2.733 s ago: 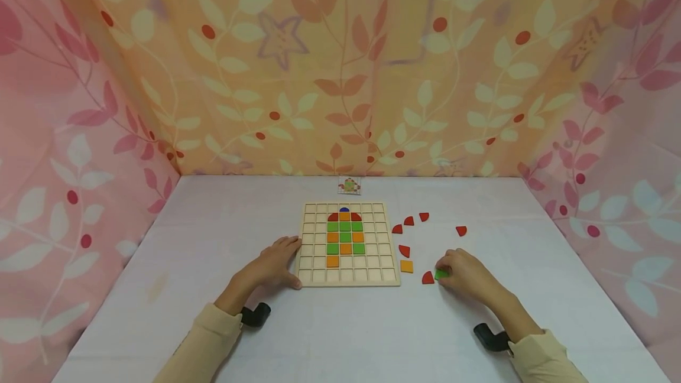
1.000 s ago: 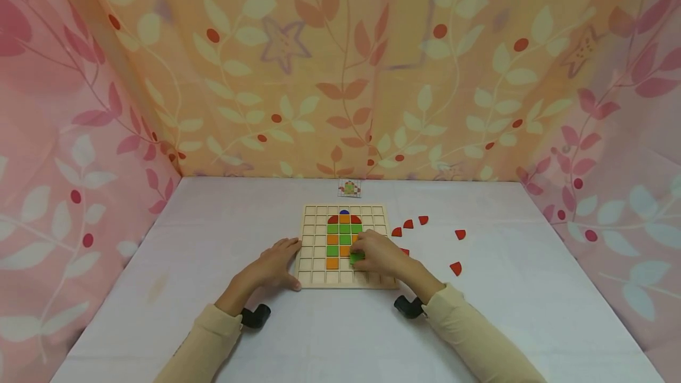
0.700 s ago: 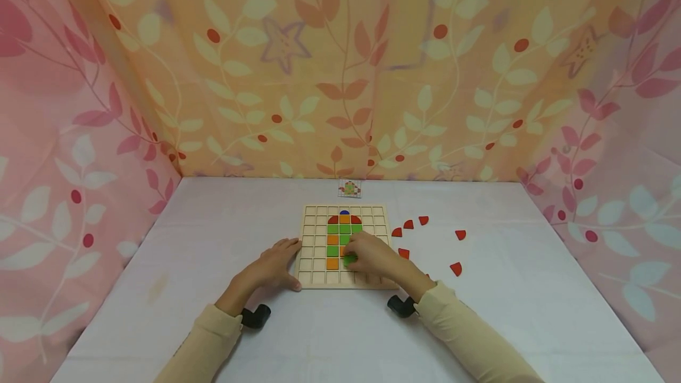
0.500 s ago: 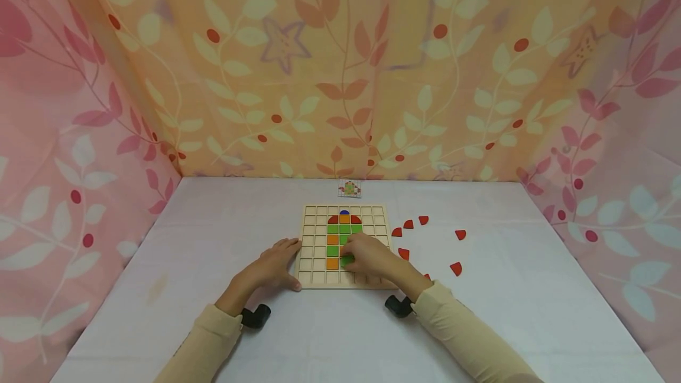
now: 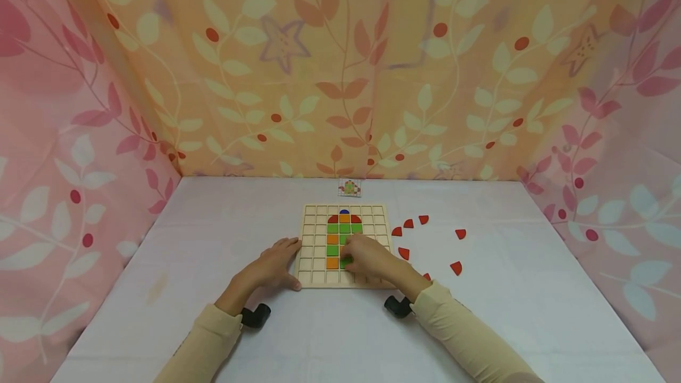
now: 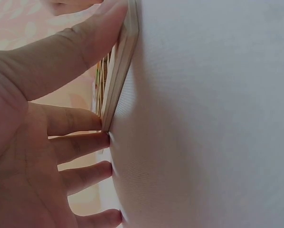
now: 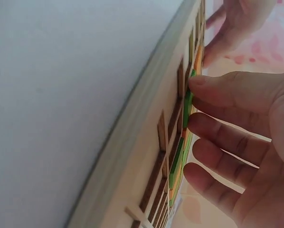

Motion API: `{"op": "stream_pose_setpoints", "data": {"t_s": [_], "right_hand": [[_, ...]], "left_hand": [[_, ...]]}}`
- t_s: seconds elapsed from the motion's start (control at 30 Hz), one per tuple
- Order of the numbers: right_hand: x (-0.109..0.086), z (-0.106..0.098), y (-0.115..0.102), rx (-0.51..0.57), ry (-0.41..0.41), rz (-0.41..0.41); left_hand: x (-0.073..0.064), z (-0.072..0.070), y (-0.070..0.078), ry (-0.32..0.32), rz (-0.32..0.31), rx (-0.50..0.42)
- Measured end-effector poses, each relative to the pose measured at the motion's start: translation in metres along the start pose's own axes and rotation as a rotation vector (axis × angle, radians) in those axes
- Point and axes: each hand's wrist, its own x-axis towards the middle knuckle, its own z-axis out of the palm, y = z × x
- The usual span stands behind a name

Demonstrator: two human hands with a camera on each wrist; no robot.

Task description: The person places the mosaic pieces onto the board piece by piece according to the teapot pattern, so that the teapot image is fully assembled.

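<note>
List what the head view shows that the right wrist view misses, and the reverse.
Only the head view: loose red pieces and beige sleeves.
Only the right wrist view: the palm side of the right hand.
Both: the wooden board, the white table, the left hand and the green tile at the right hand's fingers.
</note>
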Motion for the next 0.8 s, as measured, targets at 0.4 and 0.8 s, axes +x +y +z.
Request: {"op": "stream_pose_setpoints", "data": {"t_s": [0.4,0.8], "right_hand": [[-0.003,-0.003,0.005,0.067,0.003,0.026],[-0.02,-0.017,0.041,0.137,0.055,0.143]], "left_hand": [[0.002,0.001,-0.001,-0.001,-0.007,0.001],[-0.001,0.0,0.0,-0.002,0.003,-0.002]]}}
